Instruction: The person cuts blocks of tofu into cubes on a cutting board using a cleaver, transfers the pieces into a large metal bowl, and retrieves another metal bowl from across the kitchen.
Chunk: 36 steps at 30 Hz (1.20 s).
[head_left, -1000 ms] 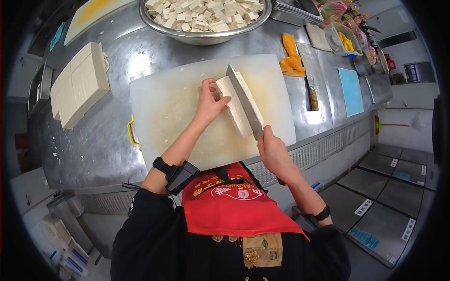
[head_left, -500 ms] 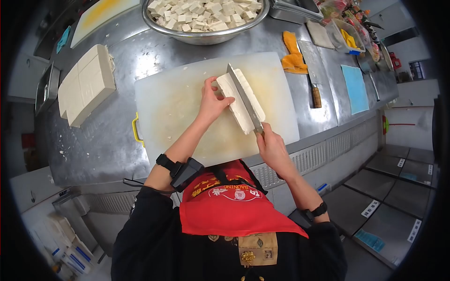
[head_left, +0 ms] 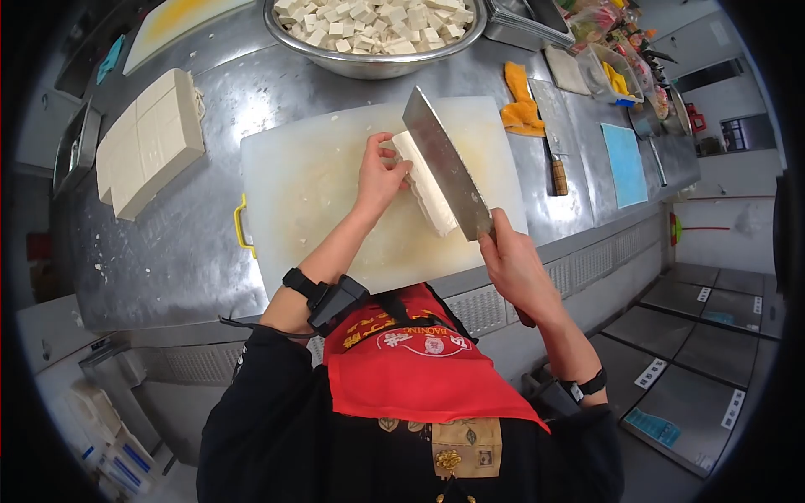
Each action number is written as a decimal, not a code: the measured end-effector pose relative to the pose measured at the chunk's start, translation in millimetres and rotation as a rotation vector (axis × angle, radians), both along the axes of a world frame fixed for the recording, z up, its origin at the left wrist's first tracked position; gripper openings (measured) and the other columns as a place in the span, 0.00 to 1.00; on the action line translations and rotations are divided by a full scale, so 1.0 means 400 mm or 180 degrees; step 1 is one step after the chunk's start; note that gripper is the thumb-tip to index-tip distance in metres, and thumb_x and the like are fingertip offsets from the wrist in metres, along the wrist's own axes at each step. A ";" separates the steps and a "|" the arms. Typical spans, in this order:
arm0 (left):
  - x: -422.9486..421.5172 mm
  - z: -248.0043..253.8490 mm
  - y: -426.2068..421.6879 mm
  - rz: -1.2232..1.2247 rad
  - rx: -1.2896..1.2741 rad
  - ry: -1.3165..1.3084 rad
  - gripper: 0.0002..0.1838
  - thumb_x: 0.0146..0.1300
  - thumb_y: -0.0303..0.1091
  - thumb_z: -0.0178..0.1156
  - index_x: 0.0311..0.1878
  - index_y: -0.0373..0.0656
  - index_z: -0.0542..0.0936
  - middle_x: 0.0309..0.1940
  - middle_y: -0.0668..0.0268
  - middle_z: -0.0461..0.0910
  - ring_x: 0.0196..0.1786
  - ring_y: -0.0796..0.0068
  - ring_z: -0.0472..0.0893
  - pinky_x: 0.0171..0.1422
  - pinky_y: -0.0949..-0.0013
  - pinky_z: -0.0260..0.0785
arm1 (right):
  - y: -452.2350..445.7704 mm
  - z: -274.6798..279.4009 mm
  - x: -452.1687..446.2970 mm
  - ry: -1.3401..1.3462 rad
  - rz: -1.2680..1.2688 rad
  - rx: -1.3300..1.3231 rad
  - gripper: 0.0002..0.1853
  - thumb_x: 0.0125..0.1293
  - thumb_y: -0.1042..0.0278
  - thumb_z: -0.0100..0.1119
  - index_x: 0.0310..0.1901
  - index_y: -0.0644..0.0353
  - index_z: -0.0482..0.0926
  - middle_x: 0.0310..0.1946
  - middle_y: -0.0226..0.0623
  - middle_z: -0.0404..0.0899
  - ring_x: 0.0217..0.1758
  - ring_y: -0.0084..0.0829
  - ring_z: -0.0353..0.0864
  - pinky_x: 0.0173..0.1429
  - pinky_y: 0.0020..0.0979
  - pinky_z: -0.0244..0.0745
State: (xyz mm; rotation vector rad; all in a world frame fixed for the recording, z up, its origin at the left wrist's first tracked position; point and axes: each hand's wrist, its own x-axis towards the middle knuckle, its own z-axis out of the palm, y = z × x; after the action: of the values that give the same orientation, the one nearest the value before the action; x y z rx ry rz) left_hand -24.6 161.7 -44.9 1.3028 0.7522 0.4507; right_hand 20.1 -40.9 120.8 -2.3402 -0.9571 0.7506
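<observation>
On the white cutting board (head_left: 327, 210) lies a long strip of tofu (head_left: 426, 189), slanting down to the right. My left hand (head_left: 382, 178) grips its left side near the upper end, thumb and fingers bent against it. In my right hand (head_left: 516, 261) is a cleaver (head_left: 449, 168), its broad blade tilted along the strip's right side and hiding whatever lies behind it. A large block of tofu (head_left: 151, 144) rests on the steel table left of the board. Beyond the board stands a metal bowl (head_left: 369, 64) full of tofu cubes (head_left: 369, 25).
Right of the board lie an orange cloth (head_left: 521, 105), a second cleaver (head_left: 553, 138) with a wooden handle and a blue cloth (head_left: 624, 165). Metal trays (head_left: 528, 25) and a plastic container (head_left: 610, 75) stand behind them. A yellow handle (head_left: 242, 226) sticks out at the board's left edge.
The cleaver has come up out of the tofu and shifted right, its blade now turned more flat to view. My right hand moved right with it; my left hand stays at the tofu.
</observation>
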 end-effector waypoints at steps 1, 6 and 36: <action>0.000 -0.001 -0.001 0.0014 0.0000 -0.0008 0.30 0.54 0.23 0.63 0.60 0.45 0.64 0.45 0.59 0.67 0.36 0.71 0.78 0.31 0.70 0.78 | 0.001 -0.002 -0.001 0.0008 0.0006 -0.0024 0.08 0.68 0.73 0.45 0.44 0.67 0.62 0.26 0.65 0.74 0.35 0.66 0.73 0.37 0.55 0.65; 0.003 -0.010 -0.003 0.0039 -0.0042 -0.0011 0.30 0.54 0.23 0.63 0.60 0.46 0.63 0.44 0.60 0.67 0.36 0.72 0.78 0.31 0.71 0.77 | 0.004 -0.007 -0.007 0.0071 0.0006 -0.0130 0.08 0.67 0.73 0.45 0.43 0.67 0.62 0.27 0.66 0.74 0.36 0.67 0.73 0.38 0.56 0.64; -0.040 -0.060 -0.188 -0.0232 0.2080 0.0094 0.34 0.67 0.24 0.45 0.74 0.39 0.47 0.72 0.41 0.41 0.73 0.38 0.51 0.72 0.53 0.54 | -0.021 -0.285 -0.044 -0.0178 -0.0151 0.0458 0.09 0.65 0.74 0.51 0.42 0.68 0.64 0.28 0.64 0.75 0.34 0.65 0.75 0.36 0.56 0.68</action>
State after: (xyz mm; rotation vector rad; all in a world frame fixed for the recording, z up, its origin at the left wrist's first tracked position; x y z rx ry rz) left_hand -40.6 86.7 -68.8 1.9416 0.5960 0.6499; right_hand 2.5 -49.3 6.6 -2.2604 -0.9436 0.5806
